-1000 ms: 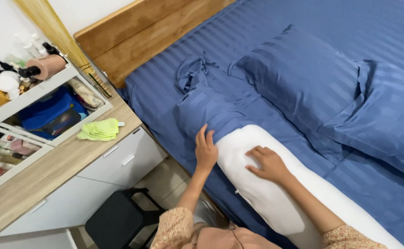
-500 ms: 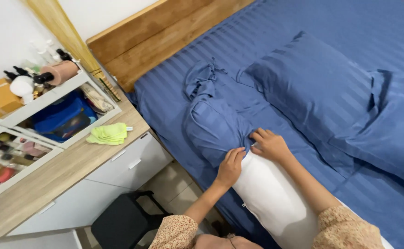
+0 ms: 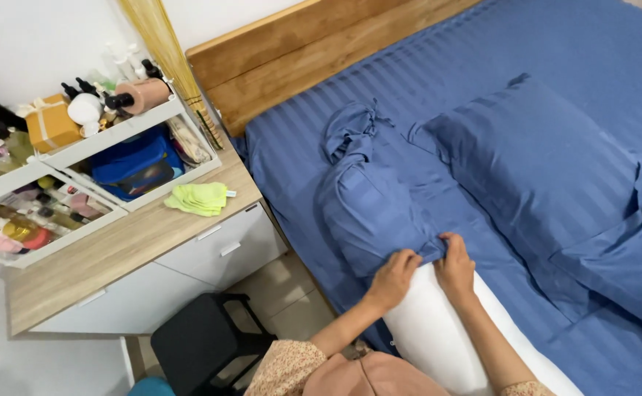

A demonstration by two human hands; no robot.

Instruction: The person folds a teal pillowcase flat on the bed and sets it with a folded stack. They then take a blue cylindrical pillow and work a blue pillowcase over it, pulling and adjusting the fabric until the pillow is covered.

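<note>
A blue striped sheet [image 3: 555,66] is spread over a bed backed by a wooden headboard [image 3: 299,51], with a blue pillow [image 3: 541,169] laid near the middle. Beside the bed, a wood-topped cabinet [image 3: 115,249] with white drawers is seen, a folded green cloth [image 3: 200,198] set on it. White shelves [image 3: 108,143] above are crowded with bottles, an orange box [image 3: 51,125] and a blue bag [image 3: 134,161]. A black stool [image 3: 203,348] is placed on the tiled floor [image 3: 284,297].
</note>
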